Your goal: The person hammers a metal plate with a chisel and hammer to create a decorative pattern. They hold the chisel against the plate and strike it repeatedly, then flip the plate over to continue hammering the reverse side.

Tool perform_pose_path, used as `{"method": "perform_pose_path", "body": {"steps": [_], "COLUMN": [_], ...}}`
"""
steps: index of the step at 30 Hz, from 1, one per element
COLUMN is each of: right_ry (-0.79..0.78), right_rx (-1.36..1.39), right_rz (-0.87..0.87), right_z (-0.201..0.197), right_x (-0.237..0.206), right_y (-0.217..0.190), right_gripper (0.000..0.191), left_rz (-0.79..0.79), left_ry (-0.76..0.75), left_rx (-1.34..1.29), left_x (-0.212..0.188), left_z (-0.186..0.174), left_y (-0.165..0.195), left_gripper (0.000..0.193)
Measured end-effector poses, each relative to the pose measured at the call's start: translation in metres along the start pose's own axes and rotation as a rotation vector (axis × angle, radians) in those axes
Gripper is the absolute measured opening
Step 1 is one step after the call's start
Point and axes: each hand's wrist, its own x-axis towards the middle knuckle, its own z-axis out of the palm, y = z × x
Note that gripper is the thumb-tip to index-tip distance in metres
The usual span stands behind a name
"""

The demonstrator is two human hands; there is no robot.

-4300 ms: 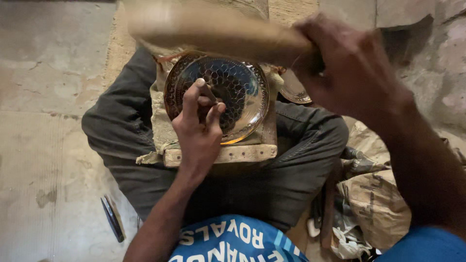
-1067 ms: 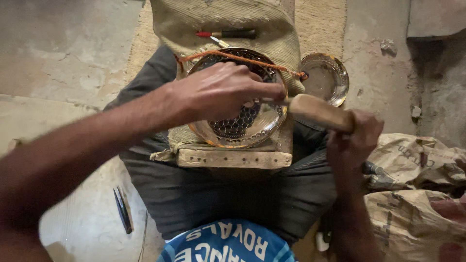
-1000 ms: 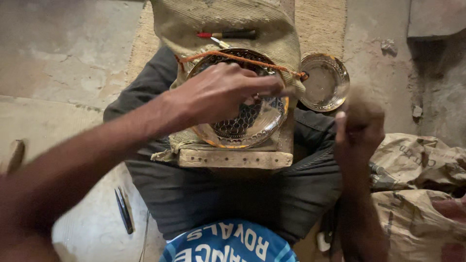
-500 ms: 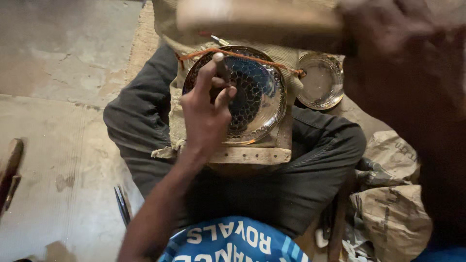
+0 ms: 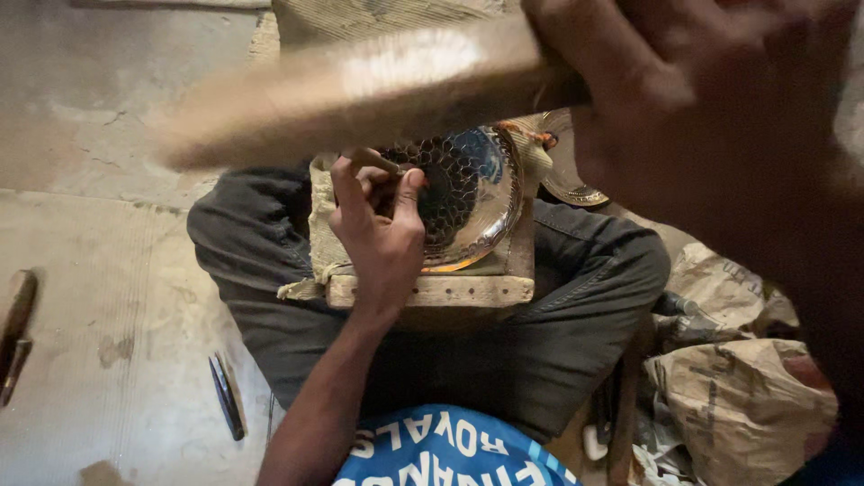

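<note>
Mallet (image 5: 360,85), a blurred wooden one, hung raised near the camera, the right hand (image 5: 711,108) wrapped tightly round its handle; below, the left hand (image 5: 378,238) pinched a small punch (image 5: 371,160) against the embossed metal plate (image 5: 463,193). Plate rested on a wooden block (image 5: 432,290) across the lap; the work looked mid-chasing, the coming blow needing to land squarely on the punch head.

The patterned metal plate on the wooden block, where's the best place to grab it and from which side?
Probably the patterned metal plate's bare right rim, coming from the right: it lies flat on the wooden block, the left hand covers its left part, and the raised rim offers a pinch.
</note>
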Motion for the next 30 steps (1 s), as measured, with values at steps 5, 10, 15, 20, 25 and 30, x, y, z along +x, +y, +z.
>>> {"method": "perform_pose_path", "body": {"steps": [5,10,15,20,25,30], "right_ry": [-0.030,-0.093,-0.008,0.167,0.250,0.259], "right_rx": [-0.008,0.150,0.256,0.679,0.755,0.957], "right_rz": [0.041,0.150,0.324,0.603,0.803,0.993], "right_z": [0.005,0.028,0.057,0.093,0.119,0.116], "right_x": [-0.005,-0.020,-0.052,-0.094,-0.127,-0.137], "right_y": [0.003,-0.003,-0.018,-0.054,-0.124,-0.181], "right_gripper": [0.023,0.027,0.018,0.022,0.038,0.042], "left_rz": [0.003,0.023,0.193,0.410,0.601,0.595], "left_ry": [-0.022,-0.143,-0.358,-0.740,-1.116,-1.339], "left_rx": [-0.007,0.057,0.139,0.212,0.225,0.511], "left_x": [0.003,0.014,0.036,0.073,0.102,0.108], "left_z": [-0.001,-0.008,-0.010,-0.011,-0.004,0.006], "left_y": [0.002,0.000,-0.007,-0.001,0.022,0.037], "left_gripper": [0.049,0.045,0.046,0.053,0.058,0.065]}}
